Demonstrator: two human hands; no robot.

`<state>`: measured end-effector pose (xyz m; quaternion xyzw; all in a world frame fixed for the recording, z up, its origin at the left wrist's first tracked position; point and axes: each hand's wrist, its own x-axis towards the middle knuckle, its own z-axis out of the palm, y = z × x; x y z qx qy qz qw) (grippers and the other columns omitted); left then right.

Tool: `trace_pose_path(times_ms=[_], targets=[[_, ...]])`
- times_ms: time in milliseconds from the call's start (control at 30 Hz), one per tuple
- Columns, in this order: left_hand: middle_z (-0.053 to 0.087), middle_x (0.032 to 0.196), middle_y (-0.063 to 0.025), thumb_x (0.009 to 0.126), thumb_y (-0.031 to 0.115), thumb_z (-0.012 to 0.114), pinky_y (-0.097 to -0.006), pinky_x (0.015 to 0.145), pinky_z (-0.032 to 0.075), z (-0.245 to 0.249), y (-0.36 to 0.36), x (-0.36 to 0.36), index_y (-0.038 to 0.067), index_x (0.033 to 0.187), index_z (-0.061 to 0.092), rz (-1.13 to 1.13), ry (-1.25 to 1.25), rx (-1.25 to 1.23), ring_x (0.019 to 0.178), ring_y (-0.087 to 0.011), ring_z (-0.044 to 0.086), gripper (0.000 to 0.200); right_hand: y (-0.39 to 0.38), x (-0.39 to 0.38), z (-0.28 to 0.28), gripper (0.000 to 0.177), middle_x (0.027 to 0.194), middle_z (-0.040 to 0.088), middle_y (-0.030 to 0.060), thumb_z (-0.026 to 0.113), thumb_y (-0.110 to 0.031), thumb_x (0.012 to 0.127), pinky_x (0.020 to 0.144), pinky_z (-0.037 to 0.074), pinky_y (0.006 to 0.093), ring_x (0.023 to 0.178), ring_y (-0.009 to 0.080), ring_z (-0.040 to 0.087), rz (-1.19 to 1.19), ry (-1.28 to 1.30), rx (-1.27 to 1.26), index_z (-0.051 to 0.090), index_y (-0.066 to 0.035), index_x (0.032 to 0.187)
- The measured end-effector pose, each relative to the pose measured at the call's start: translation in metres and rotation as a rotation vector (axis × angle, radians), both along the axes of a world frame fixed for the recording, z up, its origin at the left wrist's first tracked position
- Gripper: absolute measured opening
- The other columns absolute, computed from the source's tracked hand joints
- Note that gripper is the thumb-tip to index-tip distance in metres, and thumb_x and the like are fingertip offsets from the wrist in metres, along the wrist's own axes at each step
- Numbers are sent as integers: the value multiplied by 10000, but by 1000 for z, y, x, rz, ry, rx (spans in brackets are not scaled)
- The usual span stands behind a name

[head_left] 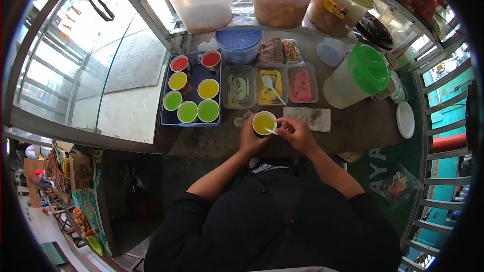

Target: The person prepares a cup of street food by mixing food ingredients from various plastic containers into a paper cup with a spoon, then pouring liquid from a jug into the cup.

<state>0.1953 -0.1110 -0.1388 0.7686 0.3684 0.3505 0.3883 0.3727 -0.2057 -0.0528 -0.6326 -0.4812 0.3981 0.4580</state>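
My left hand (252, 138) is wrapped round a paper cup (263, 122) of yellow liquid near the counter's front edge. Between the fingers of my right hand (296, 132) is the handle of a white spoon (271, 131), whose other end dips into the cup. Just behind stand three clear tubs: one with green paste (238, 88), one with yellow paste (269, 83) and a white spoon lying in it, one with pink paste (301, 85). A folded cloth (315, 118) lies right of the cup. To the left, a blue tray (196, 123) holds several cups of red, yellow and green liquid.
A large jug with a green lid (365, 70) stands at the right, beside stacked cups and a white lid (405, 120). Behind the tubs are a blue-lidded container (238, 45) and bags (291, 50). Big lidded containers (282, 2) line the back. Glass panes (65, 65) flank the left.
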Motion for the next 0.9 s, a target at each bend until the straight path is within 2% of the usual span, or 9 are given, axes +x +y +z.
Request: trace_pose_path(times_ms=[33, 133, 233, 333, 433, 533, 633, 733, 900], targets=[[631, 1269, -166, 675, 242, 900, -462, 1034, 452, 1, -1, 1, 59, 1367, 512, 27, 22, 13, 1217, -379, 579, 815, 3, -1, -4, 429, 835, 724, 55, 745, -415, 922, 595, 464, 242, 640, 73, 616, -11, 74, 28, 707, -50, 1143], [635, 1245, -161, 672, 240, 910, -435, 1019, 472, 10, -4, 8, 53, 1356, 504, 12, -63, -121, 1195, -350, 607, 817, 12, 8, 1, 343, 848, 741, 66, 740, -347, 936, 624, 497, 261, 685, 73, 653, 116, 432, -212, 732, -41, 1093], [637, 1227, -157, 667, 227, 917, -395, 992, 496, 4, -5, 18, 46, 1336, 508, -49, -356, -370, 1162, -312, 637, 805, 14, -6, 15, 288, 810, 734, 83, 710, -290, 962, 658, 526, 289, 728, 94, 687, 195, -55, 83, 733, -40, 1102], [638, 1218, -150, 665, 205, 917, -369, 975, 512, 14, -6, 18, 38, 1330, 508, -85, -264, -238, 1138, -280, 653, 798, 26, -2, 30, 249, 869, 746, 124, 692, -242, 961, 693, 542, 318, 767, 186, 725, 114, -120, -178, 733, -34, 1092], [636, 1228, -149, 679, 193, 907, -371, 990, 504, 31, -8, 21, 34, 1328, 511, -101, -234, -244, 1156, -280, 647, 778, 35, 15, 34, 217, 967, 749, 143, 662, -195, 956, 718, 559, 360, 827, 269, 733, 105, -398, 107, 730, -40, 1091], [638, 1229, -148, 688, 185, 902, -375, 991, 504, 34, -1, 25, 29, 1324, 513, -108, -233, -102, 1159, -280, 647, 762, 36, 34, 47, 212, 1045, 739, 127, 636, -164, 939, 728, 568, 396, 850, 307, 723, 270, -603, 330, 727, -68, 1106], [642, 1227, -150, 693, 185, 898, -380, 988, 506, 42, 2, 29, 27, 1327, 510, -103, -301, -175, 1155, -282, 649, 760, 28, 51, 81, 229, 1035, 728, 107, 624, -169, 932, 733, 570, 425, 844, 309, 721, 538, -868, 200, 716, -99, 1129], [645, 1223, -148, 685, 182, 899, -381, 987, 508, 55, 2, 35, 23, 1335, 501, -98, -290, -118, 1154, -272, 650, 778, 24, 55, 100, 223, 1023, 719, 102, 617, -162, 929, 730, 566, 427, 848, 320, 718, 690, -990, 189, 707, -110, 1126], [646, 1226, -148, 680, 182, 903, -380, 983, 511, 74, -9, 43, 25, 1346, 490, -101, -303, -170, 1146, -263, 654, 799, 28, 57, 100, 200, 979, 716, 96, 618, -130, 931, 707, 554, 427, 808, 322, 704, 601, -725, 314, 715, -103, 1104]])
